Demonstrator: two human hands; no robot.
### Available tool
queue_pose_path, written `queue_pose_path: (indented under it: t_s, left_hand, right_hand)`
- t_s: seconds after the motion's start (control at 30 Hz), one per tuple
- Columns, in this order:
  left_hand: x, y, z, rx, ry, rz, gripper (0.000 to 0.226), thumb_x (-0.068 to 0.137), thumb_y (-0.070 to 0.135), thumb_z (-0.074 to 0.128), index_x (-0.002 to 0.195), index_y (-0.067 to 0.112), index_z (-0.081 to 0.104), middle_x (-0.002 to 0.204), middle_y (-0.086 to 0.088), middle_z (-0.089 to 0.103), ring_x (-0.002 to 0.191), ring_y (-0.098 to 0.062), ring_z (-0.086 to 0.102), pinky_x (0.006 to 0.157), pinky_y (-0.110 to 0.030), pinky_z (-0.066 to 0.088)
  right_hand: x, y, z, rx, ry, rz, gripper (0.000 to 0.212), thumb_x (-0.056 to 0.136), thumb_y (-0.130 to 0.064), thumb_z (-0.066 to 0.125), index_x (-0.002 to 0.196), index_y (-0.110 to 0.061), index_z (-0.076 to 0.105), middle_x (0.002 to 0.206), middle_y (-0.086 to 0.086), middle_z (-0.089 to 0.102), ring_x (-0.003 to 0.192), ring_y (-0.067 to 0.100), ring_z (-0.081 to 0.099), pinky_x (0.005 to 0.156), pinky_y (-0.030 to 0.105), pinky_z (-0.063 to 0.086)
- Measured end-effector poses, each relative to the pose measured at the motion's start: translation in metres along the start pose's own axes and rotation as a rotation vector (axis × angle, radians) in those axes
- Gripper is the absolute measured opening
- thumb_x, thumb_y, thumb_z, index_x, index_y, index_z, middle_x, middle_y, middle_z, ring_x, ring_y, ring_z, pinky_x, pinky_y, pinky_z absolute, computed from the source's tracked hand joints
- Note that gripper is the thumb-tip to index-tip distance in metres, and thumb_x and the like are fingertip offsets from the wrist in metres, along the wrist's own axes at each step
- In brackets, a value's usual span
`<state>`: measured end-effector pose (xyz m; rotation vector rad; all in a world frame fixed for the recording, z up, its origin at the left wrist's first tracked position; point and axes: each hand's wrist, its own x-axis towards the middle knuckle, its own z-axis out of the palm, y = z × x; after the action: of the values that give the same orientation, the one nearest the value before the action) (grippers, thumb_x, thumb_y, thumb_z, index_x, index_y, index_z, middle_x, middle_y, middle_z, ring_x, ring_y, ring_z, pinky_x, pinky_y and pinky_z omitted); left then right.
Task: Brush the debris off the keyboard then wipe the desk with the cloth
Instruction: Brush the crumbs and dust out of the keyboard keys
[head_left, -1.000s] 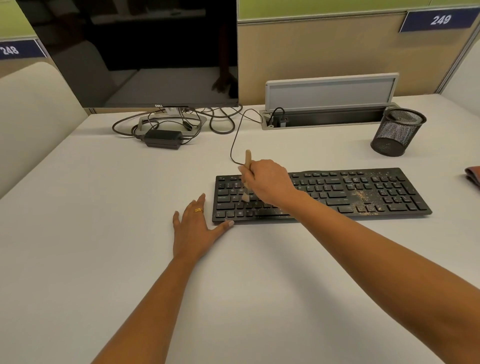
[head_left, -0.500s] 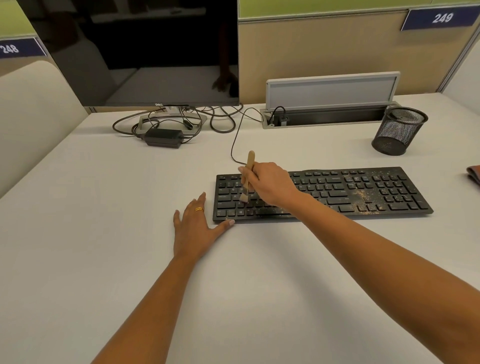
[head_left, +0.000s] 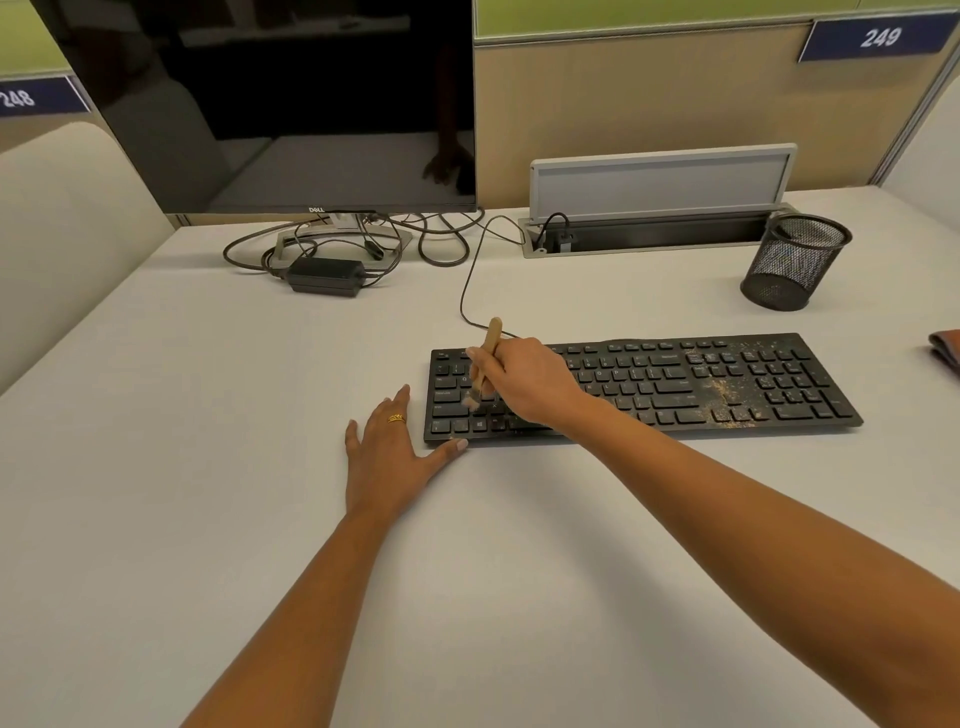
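Small wooden brush (head_left: 492, 332) is sliding left over flat black keyboard (head_left: 649, 395), right hand (head_left: 524, 382) gripping it, left hand (head_left: 387, 457) lying flat beside. Brown crumbs (head_left: 719, 387) on kb's right still waiting.

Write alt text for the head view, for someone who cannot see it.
A person's right hand holds a wooden brush, bristles on the left keys of a black keyboard, while the left hand lies flat on the white desk beside it. Brown debris lies on keys further right.
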<state>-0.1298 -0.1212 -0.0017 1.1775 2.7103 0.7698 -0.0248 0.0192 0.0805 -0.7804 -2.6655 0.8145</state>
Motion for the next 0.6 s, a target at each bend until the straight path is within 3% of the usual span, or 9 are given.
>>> queue_pose_path:
  t_s: [0.17, 0.3, 0.43, 0.6]
  left_hand:
    - [0.000, -0.001, 0.000, -0.005, -0.005, -0.003, 0.098, 0.076, 0.069, 0.057, 0.151, 0.018, 0.019, 0.155, -0.001, 0.027, 0.145, -0.012, 0.019, 0.119, -0.041, 0.000]
    - [0.000, -0.001, 0.000, -0.004, -0.002, -0.001, 0.098, 0.077, 0.069, 0.057, 0.151, 0.018, 0.020, 0.155, -0.001, 0.028, 0.145, -0.013, 0.019, 0.119, -0.041, 0.001]
    - [0.000, -0.001, 0.000, 0.009, -0.010, 0.001, 0.099, 0.076, 0.070, 0.056, 0.151, 0.017, 0.020, 0.155, -0.001, 0.027, 0.145, -0.013, 0.019, 0.119, -0.042, 0.001]
    - [0.000, -0.002, 0.000, 0.007, -0.009, 0.000, 0.099, 0.076, 0.070, 0.056, 0.151, 0.017, 0.019, 0.156, -0.001, 0.027, 0.145, -0.012, 0.018, 0.119, -0.041, 0.001]
  right_hand:
    - [-0.003, -0.002, -0.006, -0.169, -0.051, -0.090, 0.043, 0.101, -0.038, 0.028, 0.077, -0.016, 0.057, 0.074, 0.000, 0.059, 0.074, 0.022, 0.056, 0.068, 0.034, 0.044]
    - [-0.003, -0.003, -0.010, -0.329, 0.024, -0.108, 0.039, 0.102, -0.036, 0.026, 0.090, -0.013, 0.056, 0.066, -0.001, 0.046, 0.072, 0.021, 0.047, 0.063, 0.031, 0.034]
    - [0.001, 0.004, -0.014, -0.129, 0.126, 0.012, 0.048, 0.101, -0.037, 0.028, 0.092, -0.006, 0.063, 0.082, 0.008, 0.067, 0.080, 0.026, 0.062, 0.072, 0.038, 0.049]
    - [-0.003, 0.004, -0.007, -0.097, 0.070, 0.011, 0.048, 0.101, -0.036, 0.029, 0.092, -0.005, 0.065, 0.085, 0.010, 0.070, 0.080, 0.027, 0.063, 0.076, 0.040, 0.050]
